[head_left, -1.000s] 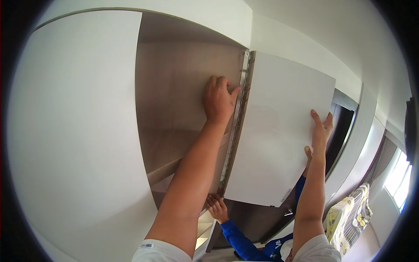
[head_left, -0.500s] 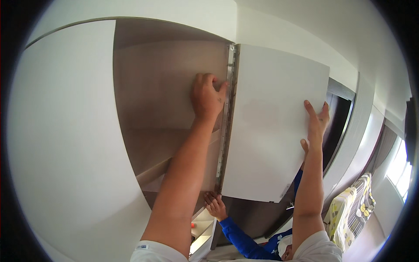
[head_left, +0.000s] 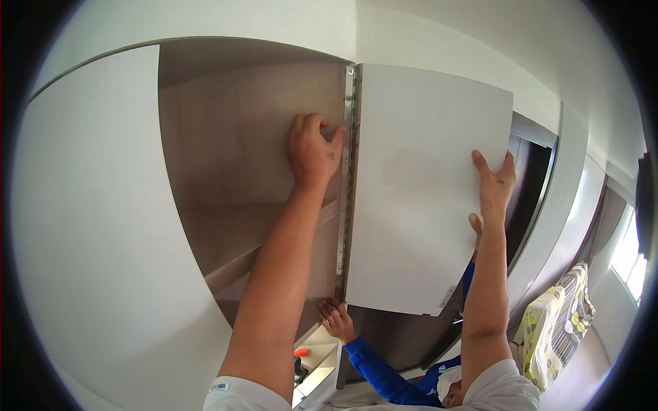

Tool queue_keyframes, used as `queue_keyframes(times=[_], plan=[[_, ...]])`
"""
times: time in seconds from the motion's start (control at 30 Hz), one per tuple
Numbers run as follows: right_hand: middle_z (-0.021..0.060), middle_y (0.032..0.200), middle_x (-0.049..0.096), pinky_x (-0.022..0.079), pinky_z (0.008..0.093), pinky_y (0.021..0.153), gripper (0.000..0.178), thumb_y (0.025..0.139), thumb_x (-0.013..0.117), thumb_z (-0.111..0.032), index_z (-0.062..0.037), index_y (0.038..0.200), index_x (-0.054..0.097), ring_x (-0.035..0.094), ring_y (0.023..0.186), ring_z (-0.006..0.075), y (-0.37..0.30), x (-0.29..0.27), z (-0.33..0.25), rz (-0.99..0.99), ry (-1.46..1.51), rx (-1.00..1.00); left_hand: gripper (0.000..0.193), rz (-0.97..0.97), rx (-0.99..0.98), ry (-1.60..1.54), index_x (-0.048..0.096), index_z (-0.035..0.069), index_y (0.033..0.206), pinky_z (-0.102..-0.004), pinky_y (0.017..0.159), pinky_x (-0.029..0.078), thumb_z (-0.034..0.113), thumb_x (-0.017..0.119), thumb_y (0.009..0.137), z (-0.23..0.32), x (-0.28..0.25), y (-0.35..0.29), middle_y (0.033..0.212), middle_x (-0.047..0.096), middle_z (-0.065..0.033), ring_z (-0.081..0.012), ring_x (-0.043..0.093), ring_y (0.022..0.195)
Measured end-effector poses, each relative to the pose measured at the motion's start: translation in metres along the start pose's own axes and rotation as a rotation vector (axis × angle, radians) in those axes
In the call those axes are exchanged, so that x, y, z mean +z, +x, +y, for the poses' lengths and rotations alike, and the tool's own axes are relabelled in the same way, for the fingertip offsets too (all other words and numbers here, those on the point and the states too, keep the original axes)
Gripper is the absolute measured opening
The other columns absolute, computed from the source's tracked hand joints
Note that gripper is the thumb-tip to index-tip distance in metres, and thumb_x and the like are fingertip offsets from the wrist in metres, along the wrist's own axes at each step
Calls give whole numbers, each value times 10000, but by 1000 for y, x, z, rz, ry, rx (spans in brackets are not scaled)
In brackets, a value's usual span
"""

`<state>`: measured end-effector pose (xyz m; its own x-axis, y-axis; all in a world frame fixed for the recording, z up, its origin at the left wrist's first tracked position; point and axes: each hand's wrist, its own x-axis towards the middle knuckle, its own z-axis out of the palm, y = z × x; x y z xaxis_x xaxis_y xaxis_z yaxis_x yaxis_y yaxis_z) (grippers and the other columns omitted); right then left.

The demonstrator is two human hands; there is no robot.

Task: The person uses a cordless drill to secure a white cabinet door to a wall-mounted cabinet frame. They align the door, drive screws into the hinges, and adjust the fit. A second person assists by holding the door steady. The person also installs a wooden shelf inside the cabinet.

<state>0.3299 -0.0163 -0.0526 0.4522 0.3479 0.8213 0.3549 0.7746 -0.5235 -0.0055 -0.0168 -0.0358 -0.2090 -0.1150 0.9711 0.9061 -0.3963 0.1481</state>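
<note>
A white cabinet door stands swung out, with a long metal hinge strip along its left edge where it meets the cabinet. My right hand is closed round the door's right edge, thumb on the white face and fingers partly behind. Beside the strip, inside the cabinet, my left hand is curled, its thumb tip at the strip; anything between its fingertips is hidden. Below, a co-worker's hand in a blue sleeve touches the cabinet near the strip's lower end. That person's other thumb shows at the door's right edge, below my hand.
A large white panel covers the left side. Within the cabinet is a brown shelf. Below is a lit compartment with an orange item. At right stand a dark doorway and a patterned cloth. The co-worker is below my right arm.
The view has shifted slightly, so the cabinet and hinge strip appear farther left. Both my hands keep their places at the strip and the door edge. More of the orange item shows below.
</note>
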Motion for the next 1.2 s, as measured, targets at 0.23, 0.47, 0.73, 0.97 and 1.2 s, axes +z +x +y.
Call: queue_keyframes(times=[0.23, 0.47, 0.73, 0.97, 1.2], plan=[[154, 1090, 721, 515, 363, 917, 540, 831, 848, -255, 21, 1224, 602, 681, 1010, 255, -1, 1, -4, 18, -42, -14, 345, 4, 3, -9, 623, 56, 872, -451, 727, 498, 183, 898, 708, 0, 1, 1, 874, 595, -108, -335, 604, 828], [164, 1090, 721, 517, 374, 921, 536, 834, 843, -258, 26, 1219, 601, 685, 1010, 265, -1, -1, -4, 24, -80, -38, 345, 10, 1, -16, 618, 56, 870, -451, 726, 498, 180, 897, 710, 1, 1, 1, 874, 590, -110, -337, 603, 829], [164, 1076, 725, 522, 374, 913, 527, 837, 840, -269, 29, 1205, 607, 688, 1000, 259, -2, 1, -5, 18, -42, -51, 337, 20, 15, 6, 644, 53, 878, -428, 720, 503, 216, 896, 725, 0, 1, 1, 882, 605, -97, -309, 613, 816], [163, 1080, 726, 524, 368, 905, 531, 837, 840, -299, 27, 1190, 613, 691, 995, 260, -1, 2, -3, 26, -76, -58, 341, -8, 4, 5, 645, 49, 878, -433, 725, 499, 232, 894, 735, 0, 1, 0, 884, 608, -107, -320, 617, 828], [160, 1068, 724, 524, 381, 897, 505, 838, 841, -291, 17, 1166, 613, 691, 989, 269, 1, 2, 2, 21, -61, -34, 360, -7, -2, 29, 641, 49, 876, -448, 740, 499, 270, 892, 743, 1, 0, 2, 896, 612, -111, -330, 620, 850]])
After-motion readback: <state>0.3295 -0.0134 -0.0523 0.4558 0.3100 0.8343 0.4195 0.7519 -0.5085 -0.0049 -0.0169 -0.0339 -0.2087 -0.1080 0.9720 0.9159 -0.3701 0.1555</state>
